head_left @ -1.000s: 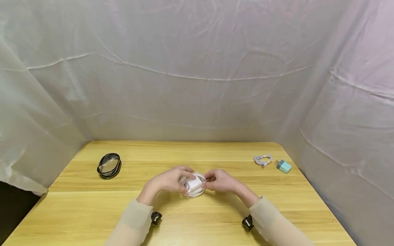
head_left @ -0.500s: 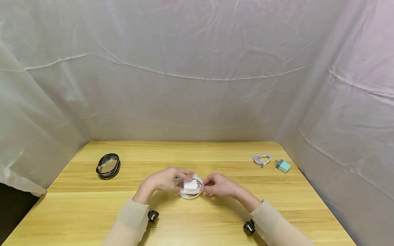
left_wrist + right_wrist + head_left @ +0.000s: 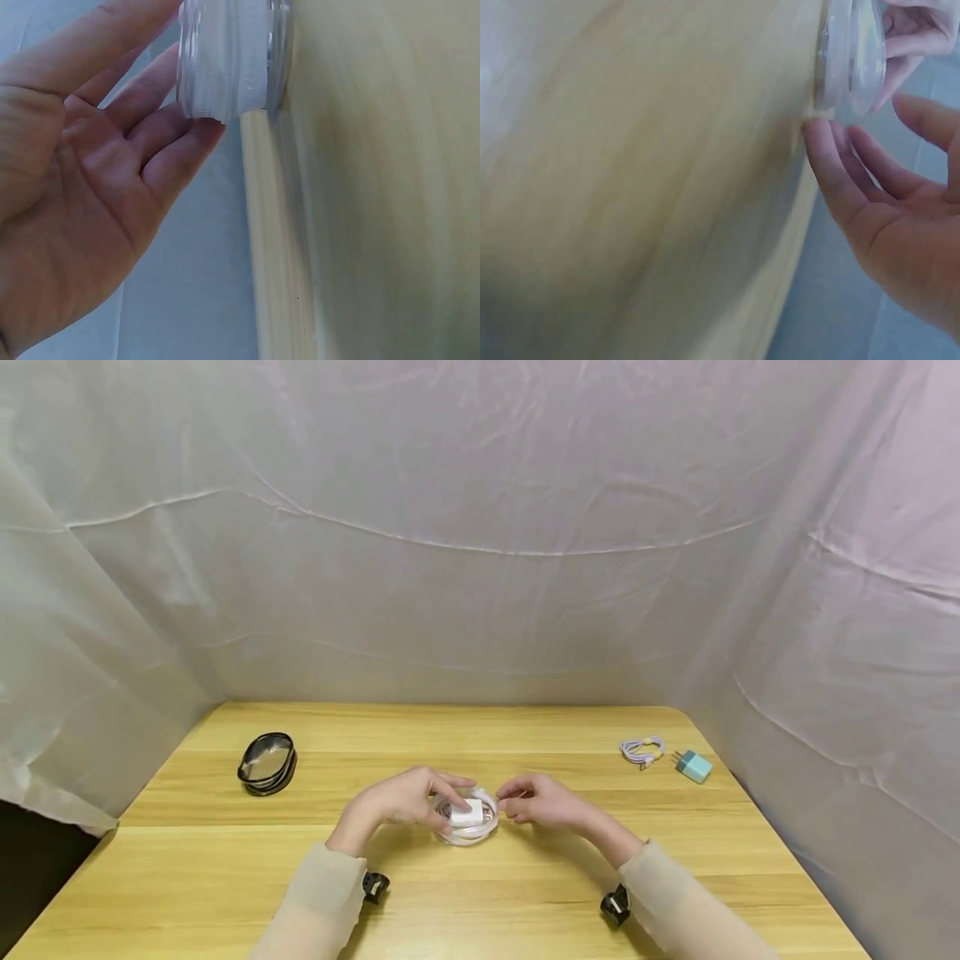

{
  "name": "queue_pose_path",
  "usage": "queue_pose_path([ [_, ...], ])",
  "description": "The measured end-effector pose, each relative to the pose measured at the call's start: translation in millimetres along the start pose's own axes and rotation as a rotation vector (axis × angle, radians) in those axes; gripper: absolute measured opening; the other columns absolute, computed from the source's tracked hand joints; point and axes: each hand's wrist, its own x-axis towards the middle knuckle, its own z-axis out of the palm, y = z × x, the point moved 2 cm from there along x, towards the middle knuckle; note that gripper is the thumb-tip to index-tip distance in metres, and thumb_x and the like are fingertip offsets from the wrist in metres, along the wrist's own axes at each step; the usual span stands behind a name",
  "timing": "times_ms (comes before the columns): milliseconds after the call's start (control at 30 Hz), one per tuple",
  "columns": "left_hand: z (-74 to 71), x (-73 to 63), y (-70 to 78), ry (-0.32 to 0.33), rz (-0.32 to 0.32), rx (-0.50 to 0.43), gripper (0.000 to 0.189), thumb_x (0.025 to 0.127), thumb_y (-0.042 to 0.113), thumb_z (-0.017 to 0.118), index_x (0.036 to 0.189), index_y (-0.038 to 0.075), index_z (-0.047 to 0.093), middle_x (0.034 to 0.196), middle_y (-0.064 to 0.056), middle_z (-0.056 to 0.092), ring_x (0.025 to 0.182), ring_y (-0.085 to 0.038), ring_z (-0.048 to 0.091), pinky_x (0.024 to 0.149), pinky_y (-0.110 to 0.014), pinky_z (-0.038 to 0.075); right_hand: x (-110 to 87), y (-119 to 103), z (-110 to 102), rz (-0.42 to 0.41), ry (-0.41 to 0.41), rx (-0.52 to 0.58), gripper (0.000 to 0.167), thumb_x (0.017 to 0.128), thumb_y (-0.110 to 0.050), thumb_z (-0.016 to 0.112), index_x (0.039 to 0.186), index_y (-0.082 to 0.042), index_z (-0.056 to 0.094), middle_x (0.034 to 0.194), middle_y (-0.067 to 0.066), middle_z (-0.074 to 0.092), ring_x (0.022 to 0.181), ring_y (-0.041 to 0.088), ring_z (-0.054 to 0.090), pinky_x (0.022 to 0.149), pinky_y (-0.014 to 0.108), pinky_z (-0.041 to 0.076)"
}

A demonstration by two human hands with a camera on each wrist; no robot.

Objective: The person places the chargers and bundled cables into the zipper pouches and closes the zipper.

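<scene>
A round clear zip pouch (image 3: 467,839) with a white zip band sits on the table in front of me in the head view. A white charger plug (image 3: 467,813) shows inside it. My left hand (image 3: 405,797) holds the pouch's left side, its index finger reaching over the top. In the left wrist view, zip teeth run along the pouch's side (image 3: 236,60). My right hand (image 3: 546,802) is at the pouch's right edge, with thumb and fingers apart in the right wrist view. Whether a fingertip touches the pouch, I cannot tell. Part of the pouch is hidden by my left hand.
A black-rimmed clear pouch (image 3: 267,764) lies at the back left of the wooden table (image 3: 480,906). At the back right are a coiled lilac cable (image 3: 642,752) and a teal charger plug (image 3: 693,767). Grey-white curtains (image 3: 480,585) hang behind and at the sides.
The white plug turned and moved slightly left with the pouch, then shifted slightly right. My right fingers, earlier pinching at the pouch's edge, have parted and drawn slightly away.
</scene>
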Motion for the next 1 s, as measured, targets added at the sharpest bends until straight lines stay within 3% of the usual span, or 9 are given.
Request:
queue_pose_path([
  [133,-0.3,0.4,-1.4,0.002,0.01,0.002,0.036,0.079,0.004,0.087,0.112,0.013,0.081,0.153,-0.004,0.056,0.148,-0.04,0.04,0.121,-0.06,0.032,6.4,4,-6,-0.023,0.005,0.075,0.037,0.101,-0.011,0.064,0.132,0.01,0.062,0.126,0.021,0.067,0.111,0.033,0.068,0.095,0.04,0.06],
  [233,0.2,1.0,-3.8,0.0,0.012,-0.011,0.035,0.079,0.004,0.088,0.112,0.014,0.081,0.153,-0.004,0.056,0.148,-0.04,0.04,0.12,-0.059,0.033,12.0,6,-8,-0.024,-0.012,0.081,0.035,0.101,-0.008,0.063,0.132,0.009,0.063,0.128,0.021,0.068,0.113,0.032,0.068,0.096,0.04,0.06],
  [433,-0.7,0.9,-7.6,-0.006,-0.012,-0.054,0.036,0.079,0.005,0.088,0.113,0.017,0.081,0.153,-0.002,0.055,0.149,-0.039,0.038,0.121,-0.059,0.031,24.7,5,-6,-0.007,-0.055,-0.007,0.031,0.098,-0.007,0.068,0.127,0.004,0.069,0.12,0.014,0.073,0.101,0.021,0.071,0.089,0.032,0.061],
  [600,-2.0,1.5,-10.1,-0.007,-0.009,-0.064,0.037,0.079,0.005,0.088,0.113,0.017,0.081,0.153,-0.001,0.055,0.149,-0.038,0.038,0.121,-0.057,0.033,32.6,2,-2,-0.014,-0.075,-0.039,0.028,0.097,0.0,0.066,0.125,0.006,0.069,0.116,0.015,0.074,0.094,0.017,0.071,0.084,0.03,0.062],
  [1000,-1.6,1.7,-13.5,-0.013,-0.005,-0.1,0.037,0.079,0.005,0.088,0.113,0.016,0.081,0.153,-0.003,0.054,0.149,-0.04,0.038,0.12,-0.058,0.035,45.5,7,1,-0.008,-0.059,-0.036,0.024,0.098,-0.002,0.069,0.121,0.003,0.074,0.108,0.011,0.077,0.078,0.01,0.067,0.073,0.026,0.06],
])
